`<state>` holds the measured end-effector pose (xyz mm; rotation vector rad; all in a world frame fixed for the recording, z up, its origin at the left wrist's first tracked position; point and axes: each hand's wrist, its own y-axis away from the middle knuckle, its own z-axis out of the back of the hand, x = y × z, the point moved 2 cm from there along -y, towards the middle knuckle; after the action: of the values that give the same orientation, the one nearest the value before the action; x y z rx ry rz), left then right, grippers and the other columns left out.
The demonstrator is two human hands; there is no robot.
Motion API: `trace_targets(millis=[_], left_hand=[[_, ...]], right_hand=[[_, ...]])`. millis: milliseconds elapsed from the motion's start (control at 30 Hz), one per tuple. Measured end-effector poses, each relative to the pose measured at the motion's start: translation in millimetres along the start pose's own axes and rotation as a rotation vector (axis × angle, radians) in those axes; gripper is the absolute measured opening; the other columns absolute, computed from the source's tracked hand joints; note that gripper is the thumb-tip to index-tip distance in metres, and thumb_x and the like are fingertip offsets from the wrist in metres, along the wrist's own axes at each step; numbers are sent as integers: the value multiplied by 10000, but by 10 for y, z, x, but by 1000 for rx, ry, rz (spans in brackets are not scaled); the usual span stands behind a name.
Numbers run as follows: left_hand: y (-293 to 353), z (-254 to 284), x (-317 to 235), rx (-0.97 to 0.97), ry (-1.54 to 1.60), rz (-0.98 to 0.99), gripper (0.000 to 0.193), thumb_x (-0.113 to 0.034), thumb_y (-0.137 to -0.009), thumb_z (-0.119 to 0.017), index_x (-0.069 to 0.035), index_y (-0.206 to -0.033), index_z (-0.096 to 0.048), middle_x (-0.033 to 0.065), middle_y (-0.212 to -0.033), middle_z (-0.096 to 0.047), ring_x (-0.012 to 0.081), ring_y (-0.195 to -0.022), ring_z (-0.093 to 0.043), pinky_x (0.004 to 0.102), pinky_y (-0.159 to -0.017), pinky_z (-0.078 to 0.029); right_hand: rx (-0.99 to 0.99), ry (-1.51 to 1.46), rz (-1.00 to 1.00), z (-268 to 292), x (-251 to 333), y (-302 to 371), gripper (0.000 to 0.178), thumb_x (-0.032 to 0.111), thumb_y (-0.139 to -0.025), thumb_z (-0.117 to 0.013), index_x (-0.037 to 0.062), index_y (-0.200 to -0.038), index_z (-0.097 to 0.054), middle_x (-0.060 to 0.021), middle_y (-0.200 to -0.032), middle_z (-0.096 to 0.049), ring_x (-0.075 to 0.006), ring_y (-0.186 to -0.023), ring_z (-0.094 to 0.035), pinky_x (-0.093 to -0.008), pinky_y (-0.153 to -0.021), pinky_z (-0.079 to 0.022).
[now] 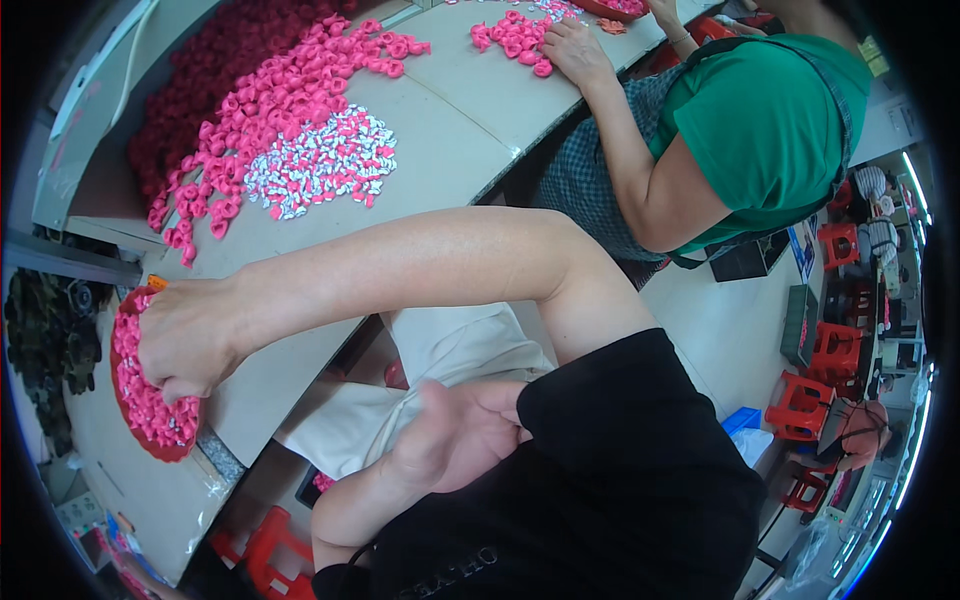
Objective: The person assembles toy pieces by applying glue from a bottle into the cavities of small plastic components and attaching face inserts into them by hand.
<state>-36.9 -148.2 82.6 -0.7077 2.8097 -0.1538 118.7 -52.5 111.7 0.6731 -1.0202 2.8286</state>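
My right hand (190, 340) reaches across the table into a shallow red basin (160, 447) on the left. The basin is full of small glossy pink pieces (128, 350), some with white parts. The fingers curl down among them, so what they grip is hidden. Close to my body, my left hand (455, 440) is turned palm up in front of my black shirt. Its thumb stands apart and the palm is bare, while the fingertips are partly covered by the shirt.
A large heap of pink pieces (290, 85) and a white-and-pink pile (325, 160) lie on the table (440, 120). A co-worker in green (760, 130) handles a smaller pink heap (520, 40). Red stools (800, 400) stand at right, another red stool (275, 550) below the table.
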Motion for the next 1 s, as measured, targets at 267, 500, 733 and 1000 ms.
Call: trace_targets(millis=[267, 500, 733, 1000], left_hand=[[-108, -46, 31, -324, -325, 239, 298, 51, -840, -583, 18, -1135, -551, 55, -1066, -611, 86, -955, -574, 229, -849, -454], [-19, -46, -56, -340, -431, 178, 313, -6, -874, -560, 11, -1185, -527, 53, -1061, -617, 86, -992, -563, 229, -858, -441], [718, 239, -398, -641, -1449, -48, 184, -87, -867, -610, -7, -1031, -635, 79, -964, -656, 138, -873, -593, 305, -810, -466], [1667, 370, -769, -1339, -1497, -596, 109, -32, -855, -594, 17, -929, -658, 82, -837, -663, 125, -798, -612, 253, -751, -469]], right_hand=[[19, -43, -96, 39, -106, 185, 208, 262, -727, -609, 63, -679, -647, -136, -644, -609, -325, -654, -599, -442, -585, -455], [25, -83, -115, 213, -80, 275, 189, 231, -736, -619, 50, -683, -635, -146, -643, -598, -333, -651, -593, -442, -578, -454], [-240, 37, -160, 781, 501, 993, 70, 165, -730, -677, 109, -706, -641, -55, -598, -576, -254, -550, -544, -360, -521, -426], [-265, -260, -813, 337, 123, 1349, 415, 150, -716, -739, 27, -1078, -578, -78, -967, -610, -188, -903, -564, -302, -720, -446]])
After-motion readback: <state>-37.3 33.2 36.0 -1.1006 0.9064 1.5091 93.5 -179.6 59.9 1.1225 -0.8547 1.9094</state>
